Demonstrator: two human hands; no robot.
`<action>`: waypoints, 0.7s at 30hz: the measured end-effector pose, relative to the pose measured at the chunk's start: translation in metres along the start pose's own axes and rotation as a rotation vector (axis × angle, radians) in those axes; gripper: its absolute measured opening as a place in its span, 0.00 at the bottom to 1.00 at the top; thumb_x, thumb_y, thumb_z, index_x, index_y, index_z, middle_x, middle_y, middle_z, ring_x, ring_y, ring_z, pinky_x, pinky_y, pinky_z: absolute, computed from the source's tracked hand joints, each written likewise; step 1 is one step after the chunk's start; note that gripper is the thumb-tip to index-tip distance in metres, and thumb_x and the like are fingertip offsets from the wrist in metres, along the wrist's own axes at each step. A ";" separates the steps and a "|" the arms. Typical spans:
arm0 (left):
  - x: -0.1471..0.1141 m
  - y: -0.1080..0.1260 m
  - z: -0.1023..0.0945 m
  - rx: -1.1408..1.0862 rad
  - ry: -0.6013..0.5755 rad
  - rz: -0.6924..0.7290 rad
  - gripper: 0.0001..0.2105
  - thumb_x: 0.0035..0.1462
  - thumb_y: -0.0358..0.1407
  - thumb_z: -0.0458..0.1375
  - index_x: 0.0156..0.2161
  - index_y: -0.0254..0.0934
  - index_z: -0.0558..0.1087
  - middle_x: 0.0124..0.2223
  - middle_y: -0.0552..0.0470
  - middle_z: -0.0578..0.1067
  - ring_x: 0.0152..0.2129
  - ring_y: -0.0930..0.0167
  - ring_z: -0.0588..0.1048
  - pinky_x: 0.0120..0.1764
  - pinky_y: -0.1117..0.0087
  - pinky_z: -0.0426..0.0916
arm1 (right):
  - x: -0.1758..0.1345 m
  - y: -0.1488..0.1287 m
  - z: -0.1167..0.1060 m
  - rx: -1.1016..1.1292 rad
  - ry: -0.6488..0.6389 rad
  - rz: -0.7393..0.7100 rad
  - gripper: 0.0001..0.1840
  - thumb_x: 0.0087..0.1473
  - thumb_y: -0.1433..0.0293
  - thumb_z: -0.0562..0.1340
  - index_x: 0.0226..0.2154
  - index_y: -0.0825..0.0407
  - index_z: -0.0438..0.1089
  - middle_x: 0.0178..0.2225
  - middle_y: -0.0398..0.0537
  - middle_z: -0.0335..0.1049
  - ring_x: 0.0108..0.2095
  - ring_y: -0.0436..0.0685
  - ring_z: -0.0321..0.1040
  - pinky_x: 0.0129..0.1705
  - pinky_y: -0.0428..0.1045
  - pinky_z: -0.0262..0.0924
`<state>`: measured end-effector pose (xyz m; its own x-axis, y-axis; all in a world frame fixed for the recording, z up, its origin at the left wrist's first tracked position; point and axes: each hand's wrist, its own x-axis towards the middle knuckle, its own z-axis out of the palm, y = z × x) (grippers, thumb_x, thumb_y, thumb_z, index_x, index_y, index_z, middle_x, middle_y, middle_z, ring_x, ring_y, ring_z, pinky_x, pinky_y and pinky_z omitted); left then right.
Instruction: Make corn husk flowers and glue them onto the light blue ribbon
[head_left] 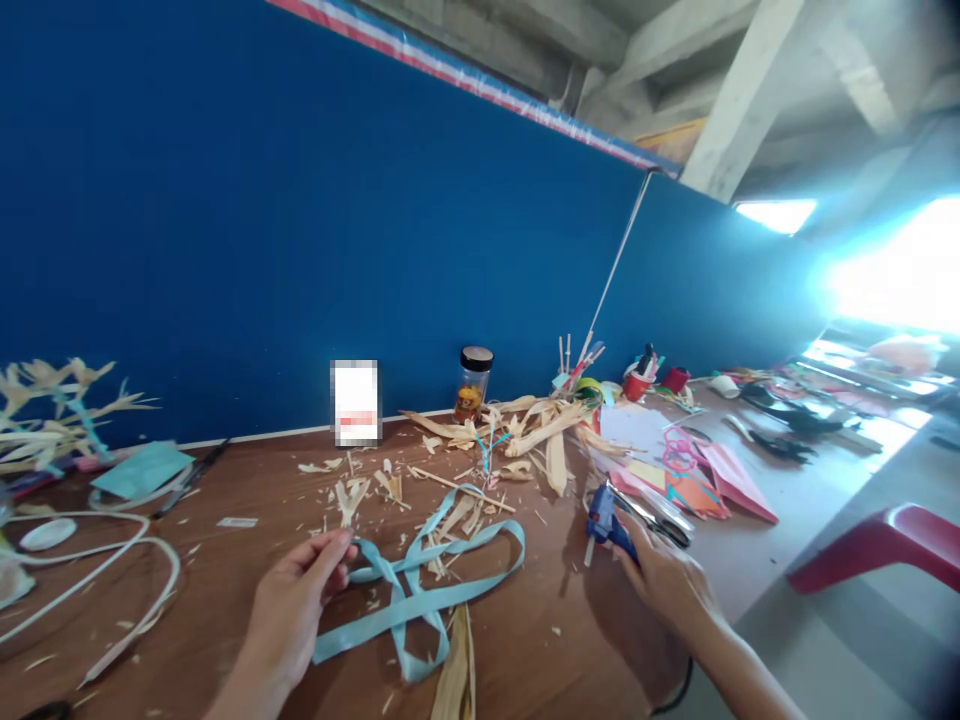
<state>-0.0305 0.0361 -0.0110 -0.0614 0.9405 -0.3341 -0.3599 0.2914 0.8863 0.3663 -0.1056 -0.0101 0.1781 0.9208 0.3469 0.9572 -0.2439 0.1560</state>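
Between the thumb and fingers of my left hand (296,590) is a small dried husk piece (349,500), its split end pointing up. One end of a light blue ribbon (427,605) meets those same fingertips, and the rest loops loosely over the brown table. My right hand (667,575) is closed round a blue glue gun (602,515) at the table's right side, its nozzle hidden or unclear. Metal scissors or pliers (652,515) lie just beyond that hand; I cannot tell which. Under the ribbon lies a long husk strip (459,665).
A jar with a black lid (474,385) stands against the blue partition (375,200). Husks (555,430) heap beside it. Coloured paper (731,480) lies to the right, near a red plastic stool (892,545). A white cable (169,575) curls at left.
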 end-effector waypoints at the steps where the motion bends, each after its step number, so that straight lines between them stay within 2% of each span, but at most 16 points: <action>1: 0.000 0.000 0.000 0.005 -0.002 0.006 0.15 0.32 0.37 0.67 0.29 0.33 0.73 0.22 0.56 0.72 0.17 0.80 0.65 0.20 0.81 0.63 | 0.000 0.001 0.000 0.002 -0.018 -0.006 0.24 0.56 0.63 0.49 0.54 0.52 0.53 0.38 0.53 0.71 0.36 0.61 0.69 0.33 0.52 0.63; 5: -0.001 0.000 -0.002 0.024 0.005 0.023 0.13 0.34 0.37 0.66 0.28 0.34 0.74 0.23 0.56 0.72 0.16 0.79 0.65 0.20 0.80 0.63 | -0.002 0.000 0.002 0.013 -0.043 0.000 0.24 0.55 0.64 0.49 0.53 0.53 0.55 0.38 0.54 0.71 0.39 0.61 0.68 0.36 0.52 0.63; 11: -0.001 0.001 0.000 0.010 0.006 0.022 0.14 0.31 0.38 0.67 0.28 0.34 0.74 0.22 0.57 0.72 0.17 0.80 0.65 0.21 0.81 0.63 | -0.008 -0.001 -0.006 -0.001 -0.107 -0.006 0.26 0.54 0.58 0.50 0.53 0.49 0.56 0.44 0.55 0.68 0.43 0.63 0.66 0.37 0.54 0.62; 14: -0.002 0.001 0.001 -0.002 -0.009 0.033 0.15 0.32 0.38 0.67 0.28 0.33 0.73 0.21 0.57 0.72 0.16 0.81 0.64 0.21 0.81 0.62 | -0.006 0.000 -0.018 -0.018 -0.144 0.003 0.26 0.52 0.54 0.50 0.52 0.46 0.56 0.44 0.53 0.68 0.37 0.62 0.69 0.32 0.53 0.64; 16: -0.003 0.000 0.002 -0.008 -0.027 0.046 0.15 0.33 0.38 0.66 0.29 0.33 0.73 0.21 0.57 0.72 0.16 0.81 0.64 0.21 0.81 0.61 | -0.002 -0.004 -0.029 -0.030 -0.114 0.035 0.25 0.52 0.53 0.50 0.50 0.45 0.59 0.44 0.52 0.69 0.33 0.62 0.71 0.27 0.53 0.63; 19: -0.005 -0.002 0.003 0.003 -0.053 0.076 0.14 0.35 0.39 0.65 0.28 0.33 0.72 0.21 0.56 0.72 0.16 0.81 0.64 0.21 0.80 0.60 | 0.008 -0.033 -0.054 0.072 0.000 0.055 0.21 0.51 0.56 0.51 0.45 0.46 0.64 0.40 0.52 0.70 0.30 0.62 0.71 0.23 0.52 0.61; 21: -0.007 -0.002 0.003 0.020 -0.092 0.117 0.12 0.37 0.40 0.64 0.27 0.33 0.72 0.20 0.57 0.71 0.15 0.80 0.63 0.20 0.79 0.59 | 0.017 -0.070 -0.075 0.334 0.031 -0.024 0.18 0.51 0.59 0.54 0.44 0.45 0.65 0.34 0.49 0.72 0.29 0.59 0.70 0.26 0.50 0.61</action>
<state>-0.0260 0.0291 -0.0096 -0.0154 0.9800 -0.1984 -0.3370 0.1817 0.9238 0.2854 -0.0962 0.0542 0.1524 0.9144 0.3751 0.9838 -0.1042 -0.1456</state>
